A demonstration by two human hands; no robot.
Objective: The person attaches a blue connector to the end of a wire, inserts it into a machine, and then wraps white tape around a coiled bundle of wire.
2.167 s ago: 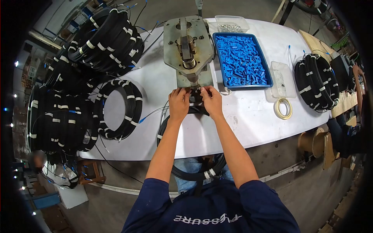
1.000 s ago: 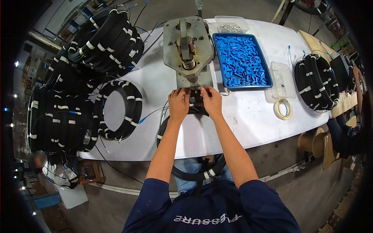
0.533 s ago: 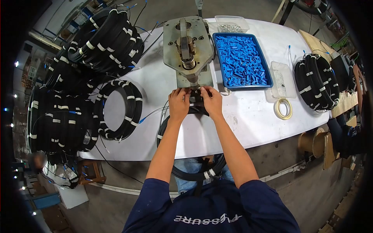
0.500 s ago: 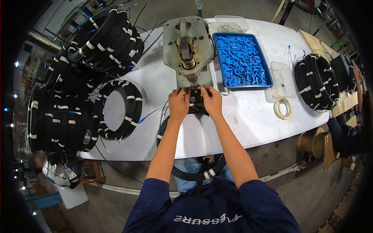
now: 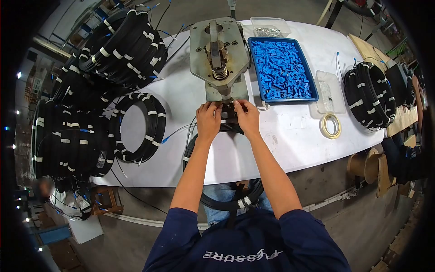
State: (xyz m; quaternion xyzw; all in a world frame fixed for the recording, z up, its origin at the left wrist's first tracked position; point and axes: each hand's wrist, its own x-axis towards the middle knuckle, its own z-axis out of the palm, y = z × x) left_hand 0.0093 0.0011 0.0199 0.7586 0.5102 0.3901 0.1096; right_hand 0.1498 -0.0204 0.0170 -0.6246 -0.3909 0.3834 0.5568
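Both my hands are at the lower front of a metal bench press (image 5: 217,68). My left hand (image 5: 209,119) has its fingers bent in beside the press tip, closed on something too small to make out. Opposite it, my right hand (image 5: 247,117) pinches at the same spot, and what lies between its fingertips is hidden. A coil of black cable (image 5: 192,152), bound with white tape, runs beneath my wrists and hangs over the table's front edge onto my lap. From the coil's left side a thin cable with a blue connector (image 5: 165,140) sticks out.
Right of the press stands a blue tray (image 5: 314,93) of small blue connector parts. Near it are a clear box of metal pieces (image 5: 268,31), a clear lid (image 5: 330,95) and a tape roll (image 5: 331,126). Taped cable coils (image 5: 122,50) pile up at left; more coils (image 5: 369,96) stand at right.
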